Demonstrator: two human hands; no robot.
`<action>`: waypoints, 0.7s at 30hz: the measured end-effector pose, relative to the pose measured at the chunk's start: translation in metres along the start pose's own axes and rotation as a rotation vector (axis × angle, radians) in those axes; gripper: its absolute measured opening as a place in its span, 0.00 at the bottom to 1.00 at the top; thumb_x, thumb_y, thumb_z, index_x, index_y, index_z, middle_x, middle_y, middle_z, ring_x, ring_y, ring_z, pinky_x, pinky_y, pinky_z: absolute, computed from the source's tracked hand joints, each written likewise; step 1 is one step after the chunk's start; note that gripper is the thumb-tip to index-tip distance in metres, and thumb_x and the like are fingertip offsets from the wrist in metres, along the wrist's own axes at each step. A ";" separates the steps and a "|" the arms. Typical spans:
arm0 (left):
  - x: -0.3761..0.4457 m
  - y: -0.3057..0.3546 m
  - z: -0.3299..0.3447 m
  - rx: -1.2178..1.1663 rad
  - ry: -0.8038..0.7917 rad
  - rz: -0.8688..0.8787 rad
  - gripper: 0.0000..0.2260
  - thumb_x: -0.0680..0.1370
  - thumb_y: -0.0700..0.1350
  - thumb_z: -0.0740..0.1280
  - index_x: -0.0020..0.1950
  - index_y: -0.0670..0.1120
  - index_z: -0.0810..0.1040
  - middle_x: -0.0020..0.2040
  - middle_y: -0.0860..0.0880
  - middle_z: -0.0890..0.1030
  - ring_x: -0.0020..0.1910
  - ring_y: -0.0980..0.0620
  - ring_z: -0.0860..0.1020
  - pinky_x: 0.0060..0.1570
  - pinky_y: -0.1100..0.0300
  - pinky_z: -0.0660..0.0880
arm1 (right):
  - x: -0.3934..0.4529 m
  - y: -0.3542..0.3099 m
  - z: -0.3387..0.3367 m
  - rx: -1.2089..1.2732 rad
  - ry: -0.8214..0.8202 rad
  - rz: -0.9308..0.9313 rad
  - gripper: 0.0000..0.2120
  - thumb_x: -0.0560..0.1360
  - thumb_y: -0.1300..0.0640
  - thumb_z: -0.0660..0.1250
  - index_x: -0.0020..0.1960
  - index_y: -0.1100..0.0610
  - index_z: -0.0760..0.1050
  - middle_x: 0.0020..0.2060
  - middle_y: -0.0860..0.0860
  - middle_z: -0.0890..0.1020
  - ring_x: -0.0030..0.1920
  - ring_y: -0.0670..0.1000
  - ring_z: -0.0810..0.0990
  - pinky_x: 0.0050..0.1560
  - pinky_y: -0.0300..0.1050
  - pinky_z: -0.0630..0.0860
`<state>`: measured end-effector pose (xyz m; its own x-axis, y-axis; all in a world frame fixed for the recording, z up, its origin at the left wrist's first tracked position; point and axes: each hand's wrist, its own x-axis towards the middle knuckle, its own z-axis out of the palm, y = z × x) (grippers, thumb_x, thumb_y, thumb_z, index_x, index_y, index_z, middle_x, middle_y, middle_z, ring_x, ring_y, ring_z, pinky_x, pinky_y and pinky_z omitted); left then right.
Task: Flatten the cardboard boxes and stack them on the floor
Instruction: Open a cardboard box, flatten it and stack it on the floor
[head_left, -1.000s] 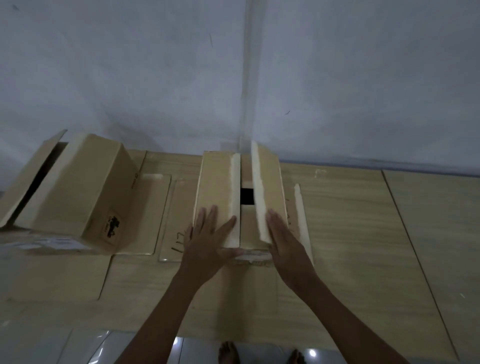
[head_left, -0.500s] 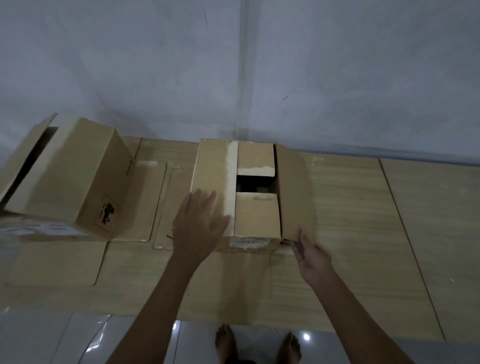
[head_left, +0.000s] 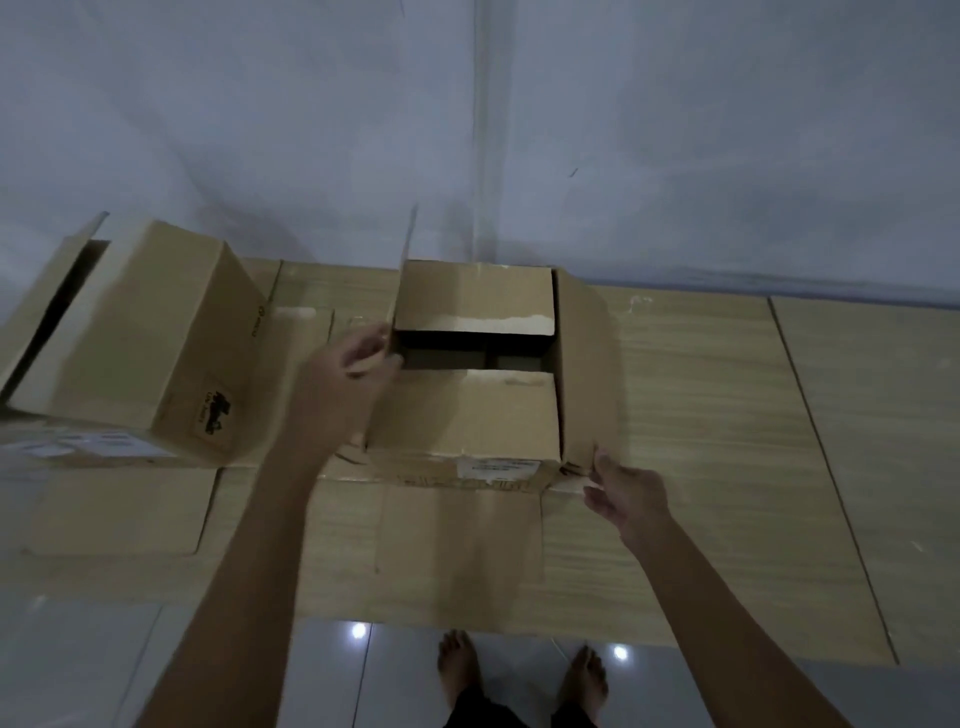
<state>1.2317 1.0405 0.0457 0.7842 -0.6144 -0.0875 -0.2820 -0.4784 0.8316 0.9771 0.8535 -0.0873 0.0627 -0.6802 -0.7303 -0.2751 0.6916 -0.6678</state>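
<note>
The centre box (head_left: 467, 410) stands at the middle of the view on a wood-grain mat (head_left: 727, 441) laid over the tiled floor (head_left: 78, 665). Its top is partly opened. The far inner flap (head_left: 475, 296) and the near inner flap (head_left: 462, 410) lie roughly flat, with a dark gap between them. The right outer flap (head_left: 584, 364) is folded outward toward 3 o'clock. The left outer flap (head_left: 402, 275) stands almost upright and is seen edge-on.

The left hand (head_left: 348, 374) is at 9 o'clock of the box. Its fingers (head_left: 371, 338) are curled onto the near edge of the upright left flap, with the thumb at the edge of the opening. The right hand (head_left: 626, 491) is at the box's near right corner, toward 4 o'clock. Its fingers (head_left: 602, 460) touch the lower end of the right outer flap; whether they pinch it or only rest against it cannot be told.

A white label (head_left: 496, 467) sits on the front face of the box.

The second box (head_left: 140, 338) lies at 9 o'clock, well apart from the hands, with its open end facing left. Flat cardboard pieces (head_left: 119, 512) lie on the mat in front of it. Two bare feet (head_left: 519, 670) stand on the tiles at 6 o'clock.
</note>
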 end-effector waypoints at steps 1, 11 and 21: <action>0.004 -0.009 -0.019 -0.059 0.031 -0.013 0.18 0.79 0.49 0.71 0.69 0.57 0.77 0.57 0.60 0.81 0.51 0.61 0.80 0.45 0.66 0.75 | 0.000 0.001 0.001 -0.039 -0.001 -0.017 0.16 0.76 0.49 0.71 0.43 0.63 0.78 0.40 0.57 0.82 0.36 0.54 0.80 0.39 0.48 0.81; 0.036 -0.115 -0.016 0.482 0.056 -0.315 0.13 0.85 0.45 0.57 0.65 0.42 0.74 0.62 0.38 0.79 0.62 0.37 0.76 0.54 0.48 0.70 | -0.004 0.012 0.016 -0.076 -0.084 0.060 0.20 0.79 0.46 0.64 0.56 0.63 0.76 0.49 0.56 0.81 0.46 0.58 0.81 0.51 0.55 0.80; 0.040 -0.034 0.080 0.596 -0.263 0.386 0.30 0.79 0.67 0.54 0.78 0.55 0.65 0.78 0.52 0.66 0.80 0.48 0.56 0.78 0.43 0.51 | -0.012 -0.001 0.009 -0.520 0.131 -0.218 0.26 0.80 0.44 0.59 0.57 0.67 0.79 0.56 0.65 0.81 0.58 0.62 0.78 0.58 0.53 0.74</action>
<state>1.2288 0.9825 -0.0302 0.4323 -0.9008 -0.0403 -0.8197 -0.4112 0.3988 0.9850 0.8633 -0.0794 0.0606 -0.8409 -0.5379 -0.7068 0.3444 -0.6180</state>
